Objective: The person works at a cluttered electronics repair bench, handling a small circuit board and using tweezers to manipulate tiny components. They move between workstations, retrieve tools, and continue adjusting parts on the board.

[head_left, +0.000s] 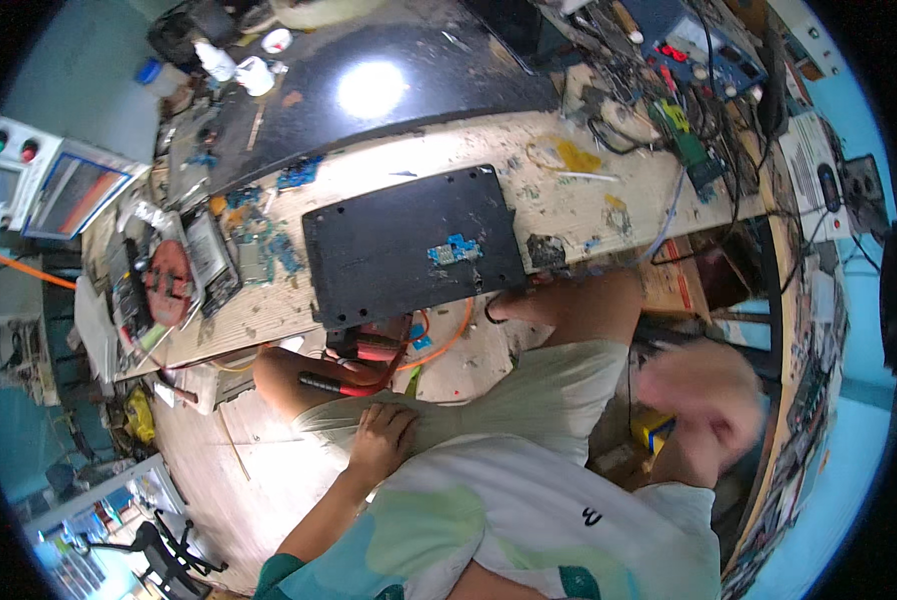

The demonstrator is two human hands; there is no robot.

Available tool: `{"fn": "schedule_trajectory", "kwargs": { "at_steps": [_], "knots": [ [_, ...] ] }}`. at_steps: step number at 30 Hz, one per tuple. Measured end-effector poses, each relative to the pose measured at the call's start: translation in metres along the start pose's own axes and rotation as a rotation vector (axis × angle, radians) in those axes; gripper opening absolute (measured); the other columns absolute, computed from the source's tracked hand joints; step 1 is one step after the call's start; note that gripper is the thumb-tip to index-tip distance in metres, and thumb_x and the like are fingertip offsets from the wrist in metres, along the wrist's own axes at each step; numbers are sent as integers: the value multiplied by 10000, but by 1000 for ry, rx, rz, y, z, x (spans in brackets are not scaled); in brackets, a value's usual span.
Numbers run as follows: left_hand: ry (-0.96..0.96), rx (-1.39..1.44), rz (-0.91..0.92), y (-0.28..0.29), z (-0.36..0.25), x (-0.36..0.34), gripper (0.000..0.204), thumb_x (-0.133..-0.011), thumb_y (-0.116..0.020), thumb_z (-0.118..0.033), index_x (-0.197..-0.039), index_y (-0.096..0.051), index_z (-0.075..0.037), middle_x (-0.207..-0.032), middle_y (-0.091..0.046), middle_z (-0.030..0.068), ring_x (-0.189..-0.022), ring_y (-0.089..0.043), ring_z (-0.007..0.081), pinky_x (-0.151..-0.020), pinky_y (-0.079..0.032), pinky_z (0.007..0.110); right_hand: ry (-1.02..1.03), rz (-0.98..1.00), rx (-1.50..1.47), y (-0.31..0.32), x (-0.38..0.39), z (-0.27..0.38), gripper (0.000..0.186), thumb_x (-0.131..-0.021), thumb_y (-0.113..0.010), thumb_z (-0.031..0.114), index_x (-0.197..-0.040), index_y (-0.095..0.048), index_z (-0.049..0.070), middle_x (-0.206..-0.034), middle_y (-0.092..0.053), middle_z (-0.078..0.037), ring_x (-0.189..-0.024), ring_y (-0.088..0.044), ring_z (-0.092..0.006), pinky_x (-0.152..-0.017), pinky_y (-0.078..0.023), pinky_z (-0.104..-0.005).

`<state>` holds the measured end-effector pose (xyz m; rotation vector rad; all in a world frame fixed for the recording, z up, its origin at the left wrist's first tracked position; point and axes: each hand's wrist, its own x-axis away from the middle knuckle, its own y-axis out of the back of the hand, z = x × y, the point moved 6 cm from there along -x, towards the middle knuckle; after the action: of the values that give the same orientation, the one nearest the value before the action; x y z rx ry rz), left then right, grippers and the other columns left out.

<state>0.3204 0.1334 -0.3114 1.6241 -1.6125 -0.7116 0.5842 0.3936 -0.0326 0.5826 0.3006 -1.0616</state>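
Observation:
My left hand (pixel 384 440) lies flat on the cloth of my light shorts (pixel 439 415), its fingers stretched out and holding nothing. Just beyond it, a red curved handle with a black grip (pixel 334 385) sticks out beside my knee. My right hand (pixel 704 395) is raised off to the right, away from the bench and smeared by motion, so its fingers cannot be read. Ahead of me a black flat panel (pixel 389 255) rests on the wooden bench, reaching its front edge. On the panel lies a small blue and silver circuit board (pixel 456 250).
A dark mat (pixel 479 95) with a bright glare covers the back of the bench. Left are a red oval object (pixel 170 283) and a boxed instrument (pixel 64 185). Cables and a blue power unit (pixel 694 50) crowd the right. An orange hose (pixel 454 335) loops below the edge.

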Motion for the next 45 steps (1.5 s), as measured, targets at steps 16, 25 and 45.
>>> {"fn": "schedule_trajectory", "kwargs": {
  "at_steps": [16,25,45],
  "knots": [
    [123,166,-170,19,-10,6,180,-982,-733,-139,-1132,-741,-39,-1112,-744,164,-1034,-706,375,-929,-576,473,538,387,-1138,-26,-97,79,90,-933,-756,78,-885,-747,2,-849,-763,-137,-681,-725,-288,-631,-622,-425],
    [55,343,-426,77,-17,-11,131,-984,-732,-61,-1083,-704,20,-1046,-721,196,-961,-702,401,-854,-568,481,447,617,778,-114,-158,-6,109,-982,-719,128,-1033,-710,32,-1056,-707,-140,-923,-702,-359,-829,-579,-443],
    [232,10,-425,62,93,60,291,-830,-705,-126,-1089,-723,6,-1197,-700,215,-1196,-622,449,-1101,-471,543,-2,643,709,-30,-95,-51,207,-955,-776,183,-835,-669,53,-741,-598,-153,-655,-588,-356,-618,-450,-450]
  ]
}}
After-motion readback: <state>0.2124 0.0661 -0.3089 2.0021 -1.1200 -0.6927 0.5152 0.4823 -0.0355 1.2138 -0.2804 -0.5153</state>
